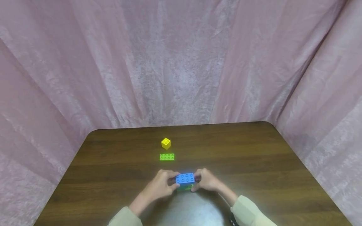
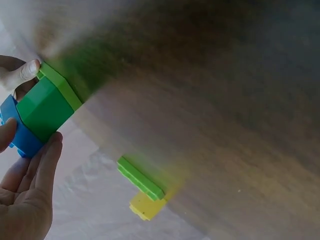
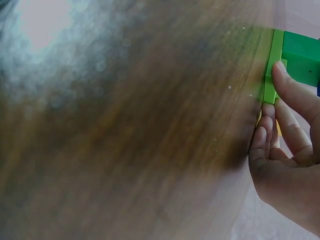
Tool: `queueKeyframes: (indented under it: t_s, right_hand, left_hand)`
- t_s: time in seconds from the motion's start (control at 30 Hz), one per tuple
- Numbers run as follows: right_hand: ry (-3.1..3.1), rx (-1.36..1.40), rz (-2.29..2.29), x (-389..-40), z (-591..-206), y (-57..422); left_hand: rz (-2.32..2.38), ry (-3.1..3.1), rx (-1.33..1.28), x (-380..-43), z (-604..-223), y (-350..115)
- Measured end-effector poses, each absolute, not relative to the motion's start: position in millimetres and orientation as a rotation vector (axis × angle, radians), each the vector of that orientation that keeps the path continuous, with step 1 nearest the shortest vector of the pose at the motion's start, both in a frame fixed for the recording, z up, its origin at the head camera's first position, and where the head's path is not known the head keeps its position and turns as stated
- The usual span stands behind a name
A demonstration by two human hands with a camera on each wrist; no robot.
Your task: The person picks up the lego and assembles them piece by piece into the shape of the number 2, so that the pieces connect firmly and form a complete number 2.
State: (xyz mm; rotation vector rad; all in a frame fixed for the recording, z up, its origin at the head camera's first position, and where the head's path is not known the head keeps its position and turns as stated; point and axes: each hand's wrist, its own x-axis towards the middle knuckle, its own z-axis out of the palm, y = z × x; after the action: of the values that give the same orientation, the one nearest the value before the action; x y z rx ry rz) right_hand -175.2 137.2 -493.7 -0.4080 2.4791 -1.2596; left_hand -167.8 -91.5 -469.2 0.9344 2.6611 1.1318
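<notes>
A toy brick stack is between my two hands, low in the middle of the head view. On top is a blue brick (image 1: pixel 185 178) with studs, a dark green brick (image 2: pixel 45 108) comes below it, and a light green plate (image 3: pixel 271 55) forms the bottom, close over the tabletop. From the left side my left hand (image 1: pixel 161 185) grips the blue brick between thumb and fingers. My right hand (image 1: pixel 208 180) pinches the light green plate at its right end, thumb on its near side. The fingers' far sides are partly hidden.
Beyond the hands lies a loose light green plate (image 1: pixel 167 157) with its studs up. Just behind it sits a small yellow brick (image 1: pixel 166 144), turned at an angle. The brown wooden table (image 1: pixel 240 147) ends at a pink curtain (image 1: pixel 175 62) at the back and sides.
</notes>
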Motion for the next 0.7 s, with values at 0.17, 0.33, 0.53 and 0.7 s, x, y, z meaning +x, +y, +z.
queueKeyframes:
  t_s: [0.17, 0.33, 0.53, 0.7]
  right_hand:
    - [2.479, -0.402, -1.268, -175.5, -495.8, 136.8]
    - [2.47, -0.383, -1.28, -174.2, -497.8, 135.9]
    - [2.463, -0.388, -1.295, -172.9, -498.5, 134.8]
    - [2.474, -0.4, -1.295, -175.3, -495.8, 135.3]
  left_hand:
    - [1.086, 2.673, 0.946, -168.8, -468.8, -91.7]
    - [1.033, 2.682, 0.979, -169.0, -468.3, -92.2]
    - [0.986, 2.701, 0.976, -167.5, -468.3, -93.5]
    - [1.005, 2.721, 1.008, -169.5, -469.7, -93.2]
